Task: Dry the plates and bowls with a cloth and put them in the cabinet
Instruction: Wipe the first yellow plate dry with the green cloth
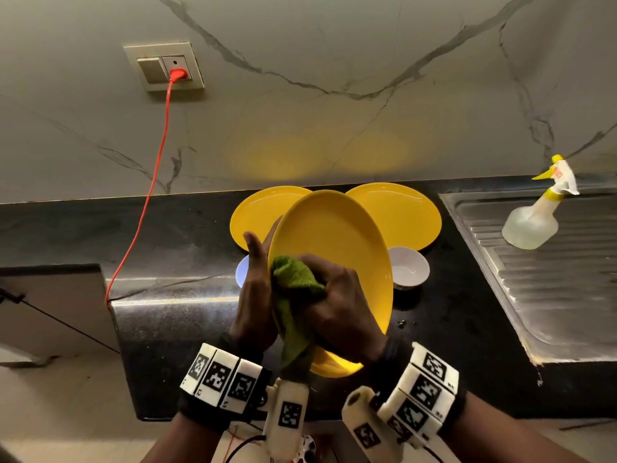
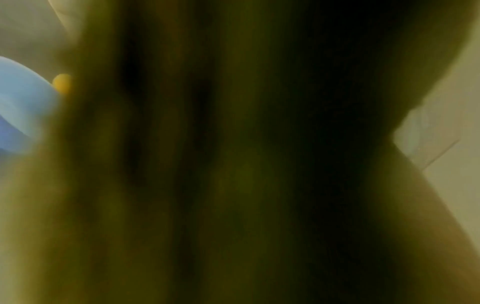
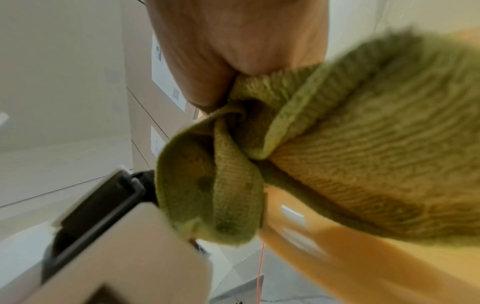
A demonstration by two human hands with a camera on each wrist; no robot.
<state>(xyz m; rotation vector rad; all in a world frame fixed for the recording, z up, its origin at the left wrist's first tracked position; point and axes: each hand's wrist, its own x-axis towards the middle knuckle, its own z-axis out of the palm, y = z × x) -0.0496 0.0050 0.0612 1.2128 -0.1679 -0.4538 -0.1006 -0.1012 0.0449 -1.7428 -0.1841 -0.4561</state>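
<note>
A yellow plate (image 1: 337, 248) is held tilted above the black counter (image 1: 173, 238), its face turned toward me. My left hand (image 1: 255, 282) grips its left rim, thumb up along the edge. My right hand (image 1: 337, 302) bunches a green cloth (image 1: 293, 279) and presses it on the plate's lower left face; the cloth (image 3: 337, 148) fills the right wrist view with the plate (image 3: 350, 259) beneath. Two more yellow plates (image 1: 257, 212) (image 1: 407, 212) lie behind. A white bowl (image 1: 409, 267) sits to the right, a pale blue bowl (image 1: 242, 270) behind my left hand. The left wrist view is mostly dark blur.
A steel sink drainboard (image 1: 547, 262) lies at the right with a spray bottle (image 1: 537, 215) on it. An orange cord (image 1: 147, 202) runs from the wall socket (image 1: 167, 66) down over the counter's left edge. A lower cabinet surface (image 1: 50, 295) stands at the left.
</note>
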